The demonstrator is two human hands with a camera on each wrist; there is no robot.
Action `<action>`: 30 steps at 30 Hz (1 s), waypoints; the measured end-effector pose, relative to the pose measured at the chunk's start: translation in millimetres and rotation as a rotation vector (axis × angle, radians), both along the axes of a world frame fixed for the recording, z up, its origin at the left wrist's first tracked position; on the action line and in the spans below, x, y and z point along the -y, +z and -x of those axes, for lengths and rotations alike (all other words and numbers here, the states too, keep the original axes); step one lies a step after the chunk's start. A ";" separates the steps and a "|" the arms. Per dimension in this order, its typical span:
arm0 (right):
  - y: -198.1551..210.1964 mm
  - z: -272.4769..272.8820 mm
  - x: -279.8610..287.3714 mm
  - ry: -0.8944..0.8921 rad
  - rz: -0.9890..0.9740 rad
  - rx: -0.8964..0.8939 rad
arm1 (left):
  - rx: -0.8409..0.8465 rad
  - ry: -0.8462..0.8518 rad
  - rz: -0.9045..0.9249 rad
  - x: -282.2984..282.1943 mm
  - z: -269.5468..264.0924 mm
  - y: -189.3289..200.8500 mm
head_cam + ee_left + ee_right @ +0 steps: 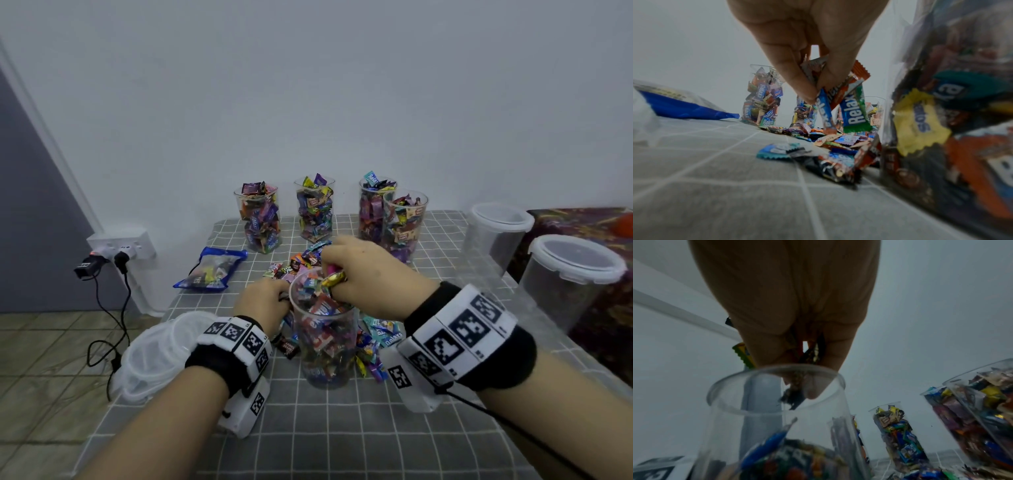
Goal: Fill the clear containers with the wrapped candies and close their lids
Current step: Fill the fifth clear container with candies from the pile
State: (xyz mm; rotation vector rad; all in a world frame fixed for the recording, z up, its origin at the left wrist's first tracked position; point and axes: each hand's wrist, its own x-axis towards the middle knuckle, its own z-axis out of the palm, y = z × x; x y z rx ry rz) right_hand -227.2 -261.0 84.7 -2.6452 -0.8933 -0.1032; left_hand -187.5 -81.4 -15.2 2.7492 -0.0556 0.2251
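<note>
A clear container [323,329] stands mid-table, filled with wrapped candies to just below its rim [774,369]. My right hand [359,274] hovers over its mouth, fingertips [813,391] dipping inside and gripping a few candies [332,279]. Just left of the container, low over the cloth, my left hand [263,301] pinches a bunch of Relaxa candies [846,104] between thumb and fingers [807,91]. Loose candies [301,260] lie scattered behind and around the container [951,129]. Several filled open containers [315,209] stand in a row at the back.
A stack of clear lids [154,356] sits at the table's left edge beside my left wrist. A blue candy bag [210,269] lies back left. Two empty lidded tubs [496,233] [572,284] stand at the right. A wall socket [120,245] with cables is left of the table.
</note>
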 end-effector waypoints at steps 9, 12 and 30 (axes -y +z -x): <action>-4.8 1.4 2.3 0.029 -0.140 -0.057 | 0.014 -0.018 0.007 1.9 -1.4 -1.5; -9.2 1.1 7.3 -0.037 -0.319 -0.033 | 0.017 -0.022 0.018 0.3 -1.0 -1.5; -69.7 7.1 20.5 -0.067 -0.697 -0.548 | 0.370 0.029 0.459 -8.3 18.1 77.7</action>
